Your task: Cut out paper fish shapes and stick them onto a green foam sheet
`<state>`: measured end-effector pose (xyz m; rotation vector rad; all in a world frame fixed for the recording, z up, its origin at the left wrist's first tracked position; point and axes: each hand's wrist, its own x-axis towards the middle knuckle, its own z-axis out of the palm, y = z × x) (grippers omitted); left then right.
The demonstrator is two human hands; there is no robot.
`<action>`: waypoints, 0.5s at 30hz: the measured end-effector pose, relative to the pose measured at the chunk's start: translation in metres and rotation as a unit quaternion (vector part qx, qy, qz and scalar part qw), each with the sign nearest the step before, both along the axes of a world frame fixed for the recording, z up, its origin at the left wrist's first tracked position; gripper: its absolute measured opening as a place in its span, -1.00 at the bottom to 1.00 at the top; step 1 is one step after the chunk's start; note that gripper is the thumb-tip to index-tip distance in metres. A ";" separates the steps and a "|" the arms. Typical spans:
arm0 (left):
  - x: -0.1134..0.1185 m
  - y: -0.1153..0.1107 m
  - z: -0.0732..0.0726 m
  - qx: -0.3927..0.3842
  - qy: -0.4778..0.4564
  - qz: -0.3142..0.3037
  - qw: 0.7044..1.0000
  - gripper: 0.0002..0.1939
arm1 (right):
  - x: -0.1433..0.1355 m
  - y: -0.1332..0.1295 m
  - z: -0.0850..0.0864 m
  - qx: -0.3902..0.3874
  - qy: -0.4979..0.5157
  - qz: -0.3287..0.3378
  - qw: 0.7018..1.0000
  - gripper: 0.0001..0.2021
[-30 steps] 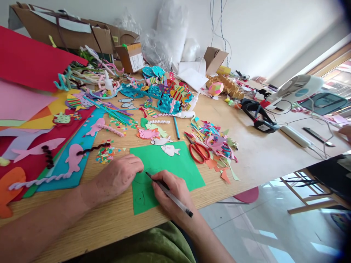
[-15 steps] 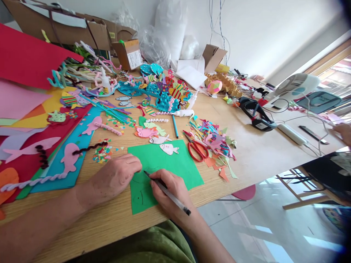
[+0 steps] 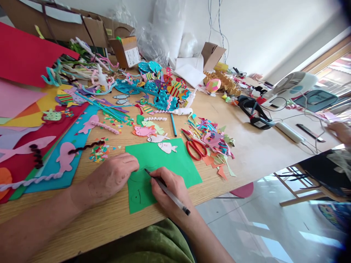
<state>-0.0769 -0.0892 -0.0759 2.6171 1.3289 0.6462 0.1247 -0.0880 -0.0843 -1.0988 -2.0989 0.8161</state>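
My right hand (image 3: 170, 186) holds a clear-barrelled black pen (image 3: 172, 197), its tip on a sheet of green paper (image 3: 178, 164). Thin dark lines are drawn on the sheet: a curve, a dot and a short arc near its lower left. My left hand (image 3: 119, 170) rests at the paper's left edge with fingers curled under; what lies beneath them is hidden. A white fish cutout (image 3: 167, 147) with pink spots overlaps the sheet's top edge, and another pale fish cutout (image 3: 157, 138) lies just above. Red-handled scissors (image 3: 196, 148) lie right of the sheet.
Paper scraps (image 3: 212, 137) are heaped beyond the scissors. A blue pen (image 3: 173, 125) and a glue bottle (image 3: 183, 111) lie behind the sheet. Coloured sheets and pink fish cutouts (image 3: 65, 155) cover the left side. A headset (image 3: 255, 113) and another person's hand (image 3: 340, 131) are at right.
The view has shifted slightly, so most things sit a little further left. The pen tip has moved slightly right along the drawn line; my left hand stays at the paper's edge.
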 end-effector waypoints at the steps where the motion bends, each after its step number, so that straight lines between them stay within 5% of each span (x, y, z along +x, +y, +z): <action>1: 0.000 0.000 0.000 0.001 -0.001 0.000 1.000 -0.68 | 0.000 0.000 0.000 0.002 0.001 -0.001 1.000 -0.88; 15: 0.000 -0.001 0.003 -0.001 0.009 0.001 1.000 -0.66 | 0.001 -0.001 0.005 -0.016 0.033 -0.014 0.999 -0.89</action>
